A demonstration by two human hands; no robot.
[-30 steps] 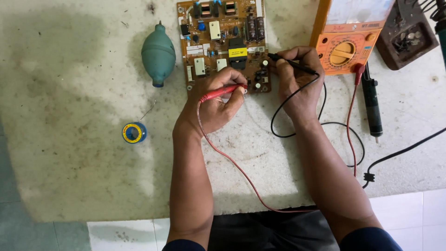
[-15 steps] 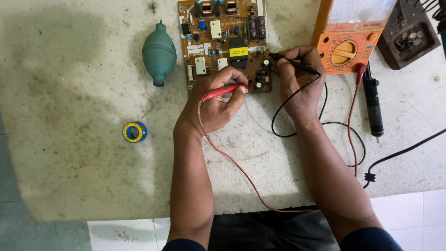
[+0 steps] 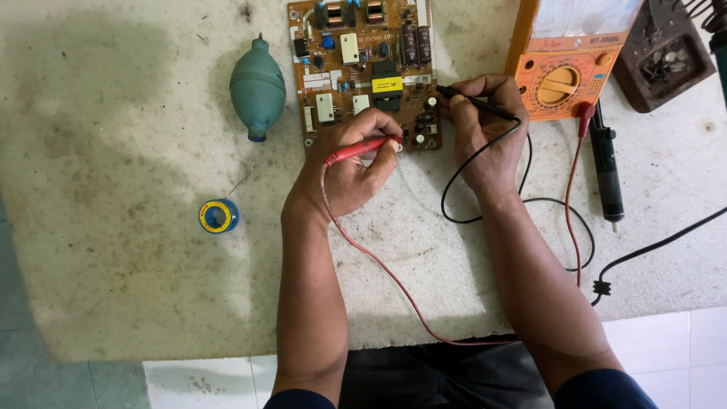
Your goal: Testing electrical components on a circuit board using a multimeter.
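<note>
An orange-brown circuit board [image 3: 363, 45] with capacitors and coils lies at the top middle of the worn table. My left hand [image 3: 350, 168] grips a red test probe [image 3: 356, 149] whose tip rests at the board's lower edge. My right hand [image 3: 485, 129] holds a black test probe [image 3: 473, 102] with its tip touching the board's lower right corner. Red and black leads run from the probes to an orange multimeter [image 3: 564, 72] at the top right.
A green rubber blower bulb [image 3: 257, 87] lies left of the board. A small blue and yellow solder spool [image 3: 218, 216] sits further left. A dark desoldering pump [image 3: 607, 167], a brown stand with a tray [image 3: 663, 57] and a black cable [image 3: 659, 246] are on the right.
</note>
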